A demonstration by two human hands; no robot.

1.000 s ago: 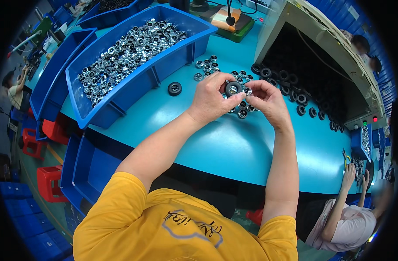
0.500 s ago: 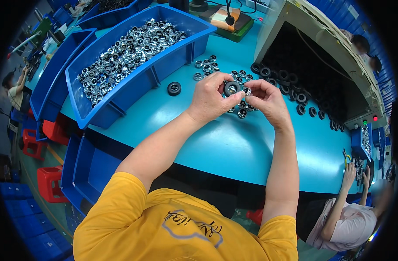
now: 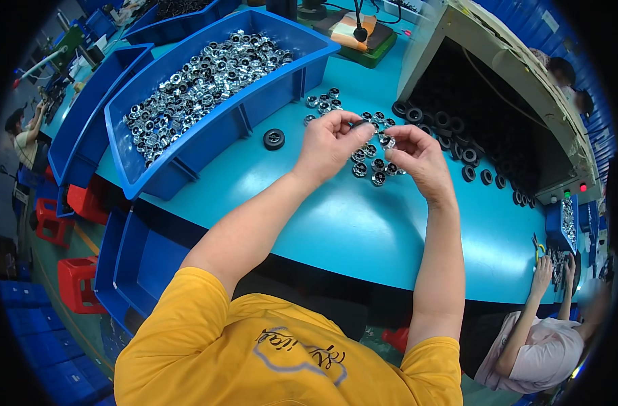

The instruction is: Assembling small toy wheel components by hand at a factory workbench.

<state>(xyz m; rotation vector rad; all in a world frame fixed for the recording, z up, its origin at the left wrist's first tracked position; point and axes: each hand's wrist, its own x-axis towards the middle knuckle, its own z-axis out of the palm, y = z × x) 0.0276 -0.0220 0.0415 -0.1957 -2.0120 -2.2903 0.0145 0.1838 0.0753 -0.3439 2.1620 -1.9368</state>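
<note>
Left hand clamps a half-hidden tyre and right hand a shiny hub, both held right of the bin; light, steady pinches on the rims, leaving facing sides uncovered, would likely keep both squarely aligned.

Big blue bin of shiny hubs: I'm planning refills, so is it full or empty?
Partly full: the blue bin holds many shiny hubs, but bare inner wall shows above them.
</note>
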